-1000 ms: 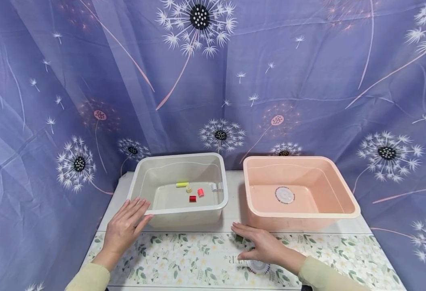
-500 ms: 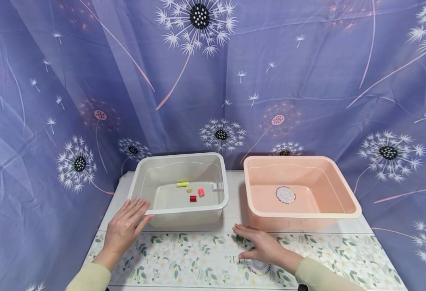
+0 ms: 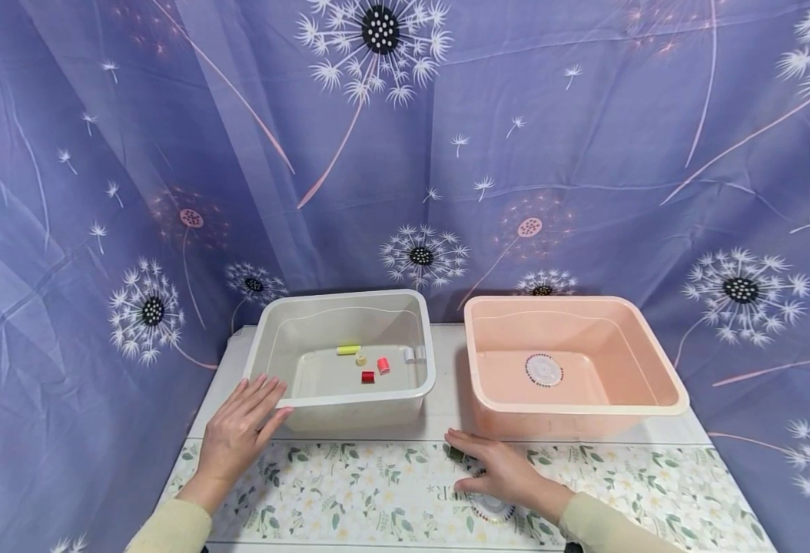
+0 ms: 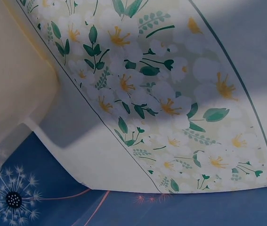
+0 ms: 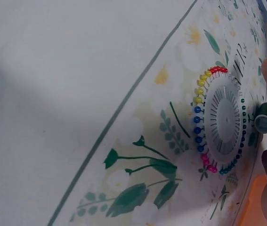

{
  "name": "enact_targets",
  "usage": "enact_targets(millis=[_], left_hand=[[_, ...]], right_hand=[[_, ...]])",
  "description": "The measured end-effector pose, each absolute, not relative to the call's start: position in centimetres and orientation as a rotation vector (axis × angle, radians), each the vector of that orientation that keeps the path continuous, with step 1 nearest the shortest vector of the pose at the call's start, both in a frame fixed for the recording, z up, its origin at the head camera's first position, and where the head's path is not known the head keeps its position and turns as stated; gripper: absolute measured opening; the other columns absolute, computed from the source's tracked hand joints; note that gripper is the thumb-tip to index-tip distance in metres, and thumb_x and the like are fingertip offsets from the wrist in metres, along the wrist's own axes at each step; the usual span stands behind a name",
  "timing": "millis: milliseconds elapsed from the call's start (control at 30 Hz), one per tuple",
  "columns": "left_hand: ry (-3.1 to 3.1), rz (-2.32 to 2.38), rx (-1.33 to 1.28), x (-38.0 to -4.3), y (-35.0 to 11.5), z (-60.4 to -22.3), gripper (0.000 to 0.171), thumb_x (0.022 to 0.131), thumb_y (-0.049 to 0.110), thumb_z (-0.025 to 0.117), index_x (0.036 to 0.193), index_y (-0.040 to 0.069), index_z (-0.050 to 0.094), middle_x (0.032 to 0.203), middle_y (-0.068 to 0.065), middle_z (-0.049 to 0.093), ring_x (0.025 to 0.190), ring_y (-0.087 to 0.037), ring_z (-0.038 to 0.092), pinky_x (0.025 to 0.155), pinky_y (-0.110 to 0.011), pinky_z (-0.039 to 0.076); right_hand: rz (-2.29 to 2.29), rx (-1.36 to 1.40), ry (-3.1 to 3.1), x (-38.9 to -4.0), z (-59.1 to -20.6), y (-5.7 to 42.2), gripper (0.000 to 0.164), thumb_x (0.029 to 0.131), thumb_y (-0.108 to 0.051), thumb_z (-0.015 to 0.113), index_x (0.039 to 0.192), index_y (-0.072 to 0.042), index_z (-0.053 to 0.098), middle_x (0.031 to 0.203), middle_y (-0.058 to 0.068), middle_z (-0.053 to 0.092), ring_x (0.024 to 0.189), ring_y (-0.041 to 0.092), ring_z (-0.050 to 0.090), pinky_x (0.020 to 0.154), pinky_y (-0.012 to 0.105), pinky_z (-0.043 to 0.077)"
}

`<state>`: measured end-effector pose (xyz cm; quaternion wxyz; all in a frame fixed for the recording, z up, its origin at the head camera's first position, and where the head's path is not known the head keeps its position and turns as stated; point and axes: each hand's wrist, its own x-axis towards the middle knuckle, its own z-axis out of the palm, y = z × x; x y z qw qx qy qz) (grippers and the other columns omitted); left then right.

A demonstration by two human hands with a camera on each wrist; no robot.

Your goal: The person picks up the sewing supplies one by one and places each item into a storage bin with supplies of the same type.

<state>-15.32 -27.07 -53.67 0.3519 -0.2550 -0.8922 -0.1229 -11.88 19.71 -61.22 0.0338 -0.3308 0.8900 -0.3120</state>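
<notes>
One hand, my left hand [image 3: 241,432], lays straight fingers at the near left corner of the grey basin [image 3: 356,401], gripping nothing; my right hand [image 3: 505,470], thumb and fingers wide apart, is empty too. In that gap, on the flowered table [image 3: 350,480], sits the green spool [image 5: 265,117], just beside a pin wheel [image 5: 225,117]. The grey basin contains yellow, cream, red, white and pink spools [image 3: 383,366]; the pink basin [image 3: 578,409], a second pin wheel [image 3: 544,370].

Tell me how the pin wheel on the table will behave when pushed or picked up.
The pin wheel lies flat, so it should slide rather than roll. It looks thin, so probably light. Round pin heads ring it, so an edge grip may feel uneven.
</notes>
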Motion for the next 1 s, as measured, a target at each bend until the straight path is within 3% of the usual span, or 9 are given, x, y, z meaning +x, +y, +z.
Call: enact_targets(millis=[200,567,667,800,1000], left_hand=[[-2.31,-0.314,-0.659,-15.3,-27.1,-53.7,0.075,0.111,0.063,0.037,0.125,0.002,0.078,0.125,-0.019,0.076,0.12,-0.042,0.072,0.131,-0.039,0.034],[-2.295,-0.308,-0.661,-15.4,-27.1,-53.6,0.074,0.112,0.063,0.037,0.124,0.002,0.078,0.124,-0.018,0.077,0.117,-0.042,0.073,0.108,-0.06,0.055],[-2.301,-0.31,-0.659,-15.4,-27.1,-53.6,0.074,0.112,0.063,0.037,0.124,0.002,0.078,0.124,-0.019,0.076,0.118,-0.042,0.072,0.118,-0.052,0.05],[-2.301,-0.313,-0.662,-15.4,-27.1,-53.7,0.074,0.112,0.063,0.037,0.125,0.002,0.078,0.124,-0.019,0.076,0.118,-0.043,0.072,0.131,-0.038,0.034],[-2.315,-0.322,-0.662,-15.4,-27.2,-53.7,0.075,0.112,0.063,0.037,0.126,0.001,0.077,0.126,-0.019,0.076,0.119,-0.043,0.072,0.132,-0.037,0.031]], right_hand=[[-0.978,-0.969,2.742,-11.8,-61.9,19.9,0.077,0.089,-0.043,0.087,0.151,-0.005,0.06,0.153,0.012,0.062,0.132,0.034,0.065,0.108,0.049,0.058],[-1.033,-1.086,2.758,-11.5,-62.8,19.7,0.069,0.091,-0.033,0.087,0.148,-0.002,0.063,0.146,0.014,0.067,0.127,0.03,0.069,0.104,0.045,0.061],[-1.025,-1.103,2.77,-11.4,-62.9,19.6,0.066,0.092,-0.031,0.086,0.147,-0.003,0.064,0.145,0.013,0.068,0.127,0.03,0.069,0.103,0.046,0.062],[-1.014,-1.121,2.8,-11.3,-63.2,19.6,0.061,0.092,-0.027,0.087,0.145,-0.005,0.066,0.144,0.011,0.069,0.127,0.03,0.069,0.103,0.048,0.062],[-1.011,-1.135,2.833,-11.3,-63.7,19.5,0.055,0.091,-0.022,0.087,0.141,-0.008,0.069,0.14,0.008,0.072,0.125,0.03,0.071,0.102,0.05,0.062]])
